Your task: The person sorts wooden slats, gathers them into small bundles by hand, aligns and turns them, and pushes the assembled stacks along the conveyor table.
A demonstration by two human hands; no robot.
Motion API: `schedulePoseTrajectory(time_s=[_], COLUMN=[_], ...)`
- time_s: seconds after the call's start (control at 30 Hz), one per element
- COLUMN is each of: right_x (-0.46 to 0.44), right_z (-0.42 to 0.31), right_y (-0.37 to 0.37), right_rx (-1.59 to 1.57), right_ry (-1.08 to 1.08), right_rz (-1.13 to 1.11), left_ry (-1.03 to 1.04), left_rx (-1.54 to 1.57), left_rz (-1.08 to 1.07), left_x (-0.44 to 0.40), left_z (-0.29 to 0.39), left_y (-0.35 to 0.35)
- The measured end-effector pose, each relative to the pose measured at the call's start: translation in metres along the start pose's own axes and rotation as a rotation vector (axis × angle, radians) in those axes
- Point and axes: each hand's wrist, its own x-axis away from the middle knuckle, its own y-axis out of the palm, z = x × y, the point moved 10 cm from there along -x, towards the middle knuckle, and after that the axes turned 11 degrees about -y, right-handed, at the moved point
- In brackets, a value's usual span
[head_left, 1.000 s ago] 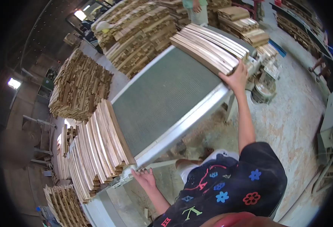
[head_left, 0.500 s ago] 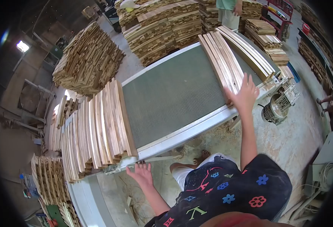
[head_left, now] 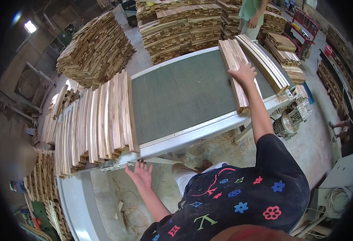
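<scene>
My right hand rests across the middle of a bunch of wooden strips on the right part of the green conveyor belt. Its fingers are spread, with the thumb by the bunch's left side. Palm up and fingers apart, my left hand holds nothing and is just below the belt's near edge. Closest to it is a long row of curved wooden strips, set side by side on the left part of the belt. Another bunch of curved strips lies at the belt's right end.
Tall stacks of wood stand behind the belt, with more lumber at the back. A person in a green shirt stands beyond the right end. A motor projects under the belt's near right corner. A grey cabinet is at the right.
My right hand has moved from the near end of the strips to their middle, farther from me. My left hand stays open near the belt edge. The head view has shifted slightly.
</scene>
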Motion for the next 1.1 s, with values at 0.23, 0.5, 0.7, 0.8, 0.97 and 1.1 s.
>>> schedulePoseTrajectory(time_s=[0.23, 0.5, 0.7, 0.8, 0.97, 1.1], right_x=[0.109, 0.213, 0.232, 0.233, 0.283, 0.334], right_z=[-0.034, -0.108, -0.188, -0.192, -0.171, -0.144], right_y=[-0.023, -0.023, -0.002, -0.001, -0.038, -0.060], right_rx=[-0.065, -0.226, -0.179, -0.302, -0.373, -0.382], right_ry=[-0.268, -0.599, -0.456, -0.533, -0.977, -1.080], right_rz=[-0.073, -0.121, -0.183, -0.245, -0.363, -0.433], left_ry=[-0.396, -0.822, -0.636, -0.565, -0.457, -0.514], left_rx=[-0.031, 0.054, 0.476, 0.438, 0.303, 0.287], left_rz=[-0.419, -0.854, -0.676, -0.561, -0.522, -0.564], left_x=[0.014, 0.019, 0.002, 0.001, 0.000, 0.009], left_z=[-0.109, -0.279, -0.250, -0.223, -0.211, -0.207], left_y=[0.074, 0.235, 0.244, 0.228, 0.217, 0.224])
